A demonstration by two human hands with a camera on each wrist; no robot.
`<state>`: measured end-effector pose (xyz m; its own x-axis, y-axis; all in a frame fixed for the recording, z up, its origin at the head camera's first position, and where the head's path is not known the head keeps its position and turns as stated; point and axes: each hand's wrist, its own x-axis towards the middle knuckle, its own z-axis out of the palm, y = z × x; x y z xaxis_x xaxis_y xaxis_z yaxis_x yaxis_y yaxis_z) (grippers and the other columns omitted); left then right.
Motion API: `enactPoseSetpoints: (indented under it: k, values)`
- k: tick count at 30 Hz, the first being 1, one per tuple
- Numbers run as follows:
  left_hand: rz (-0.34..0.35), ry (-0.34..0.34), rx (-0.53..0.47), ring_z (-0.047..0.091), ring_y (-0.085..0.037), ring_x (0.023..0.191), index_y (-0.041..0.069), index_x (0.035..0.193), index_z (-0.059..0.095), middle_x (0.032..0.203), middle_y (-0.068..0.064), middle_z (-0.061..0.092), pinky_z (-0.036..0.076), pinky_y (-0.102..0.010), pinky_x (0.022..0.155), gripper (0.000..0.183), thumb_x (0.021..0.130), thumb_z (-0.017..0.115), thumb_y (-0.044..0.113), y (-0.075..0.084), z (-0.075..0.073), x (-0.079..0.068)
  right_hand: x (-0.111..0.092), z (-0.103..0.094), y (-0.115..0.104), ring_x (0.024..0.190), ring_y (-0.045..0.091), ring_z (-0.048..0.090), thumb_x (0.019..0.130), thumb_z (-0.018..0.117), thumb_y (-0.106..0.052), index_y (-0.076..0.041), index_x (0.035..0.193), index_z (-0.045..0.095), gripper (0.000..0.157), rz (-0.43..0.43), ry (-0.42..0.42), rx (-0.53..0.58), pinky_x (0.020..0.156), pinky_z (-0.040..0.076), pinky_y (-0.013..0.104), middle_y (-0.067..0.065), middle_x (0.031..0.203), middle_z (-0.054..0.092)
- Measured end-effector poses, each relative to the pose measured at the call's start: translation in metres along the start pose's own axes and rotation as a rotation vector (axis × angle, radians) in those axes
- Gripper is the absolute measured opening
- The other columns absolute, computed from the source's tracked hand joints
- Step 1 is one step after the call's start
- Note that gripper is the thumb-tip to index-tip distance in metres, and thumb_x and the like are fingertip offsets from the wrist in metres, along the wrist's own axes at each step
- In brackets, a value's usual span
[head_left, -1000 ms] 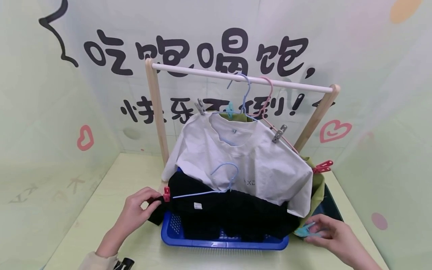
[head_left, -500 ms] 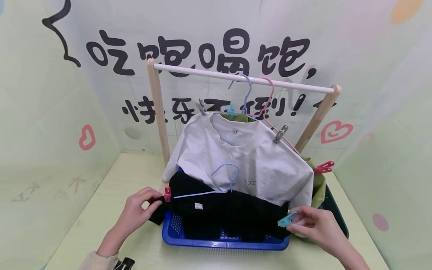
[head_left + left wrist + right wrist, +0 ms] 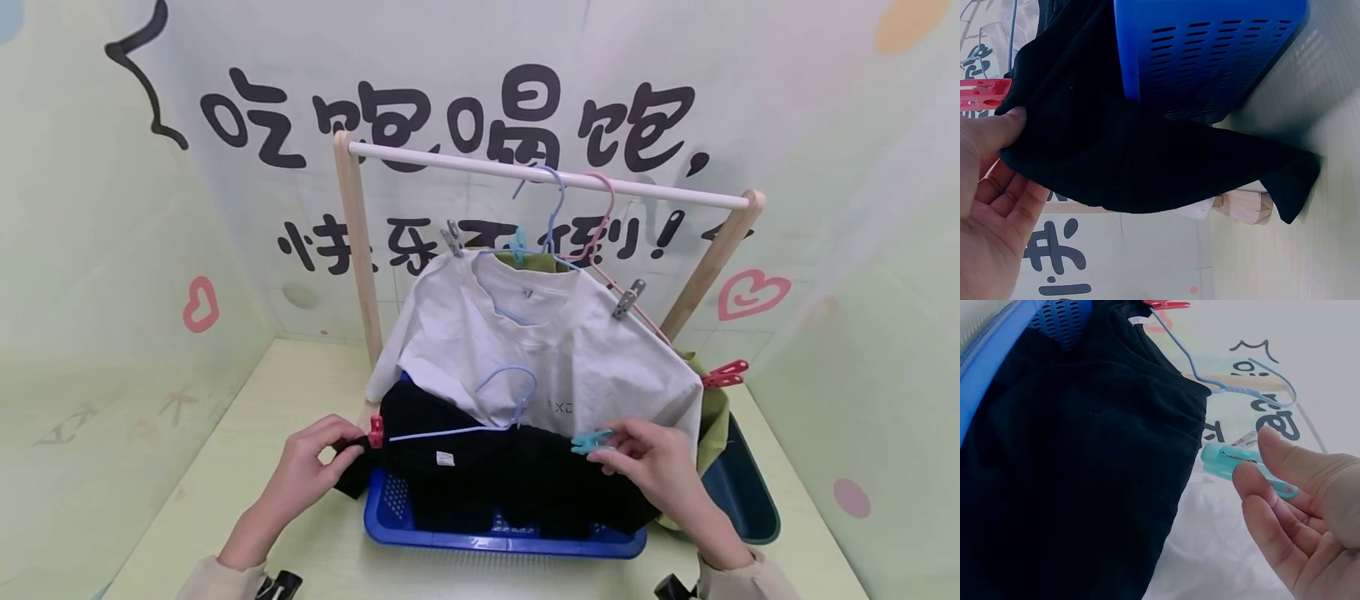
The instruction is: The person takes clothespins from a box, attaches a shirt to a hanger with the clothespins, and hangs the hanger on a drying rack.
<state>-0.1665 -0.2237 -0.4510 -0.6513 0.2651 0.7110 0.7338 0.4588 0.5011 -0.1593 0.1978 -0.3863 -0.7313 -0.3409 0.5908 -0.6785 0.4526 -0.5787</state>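
My left hand (image 3: 318,458) pinches the sleeve end of a black garment (image 3: 1097,144), just beside a red clothespin (image 3: 376,432) clipped on it. The garment drapes over a blue basket (image 3: 480,540), and a light blue hanger (image 3: 450,432) runs into it with its hook standing up. In my right hand (image 3: 652,462) a turquoise clothespin (image 3: 1235,464) is pinched between thumb and fingers, close to the black garment's edge in the right wrist view. Behind, a white T-shirt (image 3: 517,358) hangs by a blue hanger, with metal clips (image 3: 628,298) on its shoulders.
A drying rack with a white rod (image 3: 480,165) stands behind on wooden posts (image 3: 360,250). A pink hanger (image 3: 609,208) carries a green garment (image 3: 712,425) behind the T-shirt, with a red clothespin (image 3: 724,373) on it. A dark green basin (image 3: 750,492) sits at the right.
My right hand has moved left and up with the turquoise clothespin, from beside the green garment to over the black garment's upper edge. My left hand keeps its pinch on the sleeve.
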Motion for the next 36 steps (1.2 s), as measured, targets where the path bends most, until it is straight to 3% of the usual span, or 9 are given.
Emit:
enactPoseSetpoints:
  k: [2,7,12,15,22,27,32,36]
  values:
    - [0.006,0.003,0.000,0.054,-0.008,0.068,0.009,0.086,0.066,0.081,-0.005,0.064,0.044,-0.014,0.059,0.010,0.080,0.073,0.004,0.000,0.000,0.000,0.003,0.002,0.000,0.048,0.000,0.057,0.063,0.079,0.009,-0.004,0.086,0.067,0.029,-0.013,-0.001,-0.023,0.047,0.046,0.015,-0.001,0.064,0.065]
    - [0.037,0.036,0.024,0.055,-0.011,0.067,0.006,0.084,0.066,0.079,-0.004,0.063,0.043,-0.015,0.058,0.038,0.059,0.075,-0.021,-0.001,0.002,0.000,0.007,0.006,0.000,0.047,-0.001,0.056,0.065,0.078,0.009,-0.003,0.085,0.067,0.025,-0.006,-0.026,-0.013,0.047,0.047,0.016,-0.001,0.064,0.065]
    - [0.067,0.048,0.024,0.056,-0.013,0.067,0.004,0.082,0.066,0.078,-0.005,0.062,0.044,-0.016,0.060,0.044,0.051,0.074,-0.026,-0.004,0.004,-0.001,0.009,0.010,0.002,0.047,-0.002,0.055,0.067,0.077,0.007,-0.005,0.082,0.066,0.022,-0.021,-0.075,0.000,0.046,0.046,0.015,-0.003,0.064,0.064]
    - [0.071,0.046,0.019,0.056,-0.013,0.068,0.004,0.083,0.066,0.079,-0.005,0.063,0.044,-0.016,0.061,0.044,0.051,0.074,-0.026,-0.003,0.004,0.000,0.010,0.010,0.002,0.047,-0.002,0.054,0.068,0.078,0.004,-0.007,0.080,0.065,0.021,-0.026,-0.095,-0.017,0.046,0.045,0.015,-0.004,0.063,0.063]
    - [0.014,0.002,0.015,0.057,-0.007,0.074,0.005,0.084,0.066,0.082,-0.001,0.063,0.044,-0.013,0.065,0.037,0.059,0.075,-0.021,0.000,0.001,0.000,0.009,0.008,0.001,0.051,-0.004,0.052,0.069,0.081,-0.005,-0.010,0.081,0.064,0.022,0.055,-0.161,-0.066,0.048,0.046,0.017,-0.010,0.064,0.058]
    - [0.046,0.018,0.004,0.058,-0.009,0.073,0.005,0.085,0.067,0.082,-0.003,0.064,0.045,-0.014,0.065,0.040,0.057,0.074,-0.023,0.000,0.002,0.001,0.005,0.007,0.003,0.059,0.001,0.051,0.064,0.084,-0.006,-0.011,0.086,0.064,0.029,0.020,-0.141,-0.146,0.050,0.045,0.018,-0.009,0.071,0.056]
    - [0.017,0.007,0.008,0.057,-0.007,0.074,0.005,0.084,0.067,0.083,-0.001,0.064,0.045,-0.013,0.065,0.039,0.058,0.074,-0.022,-0.001,0.001,-0.001,-0.002,0.005,0.007,0.067,0.009,0.050,0.063,0.085,-0.007,-0.013,0.092,0.063,0.037,-0.003,-0.162,-0.219,0.052,0.042,0.020,-0.006,0.080,0.054]
    - [0.006,-0.003,0.005,0.057,-0.006,0.074,0.004,0.085,0.067,0.083,-0.001,0.064,0.044,-0.013,0.065,0.037,0.059,0.074,-0.021,-0.003,0.001,-0.003,-0.006,0.005,0.011,0.073,0.012,0.056,0.064,0.084,-0.004,-0.013,0.091,0.065,0.034,0.016,-0.203,-0.252,0.060,0.048,0.024,-0.005,0.087,0.059]
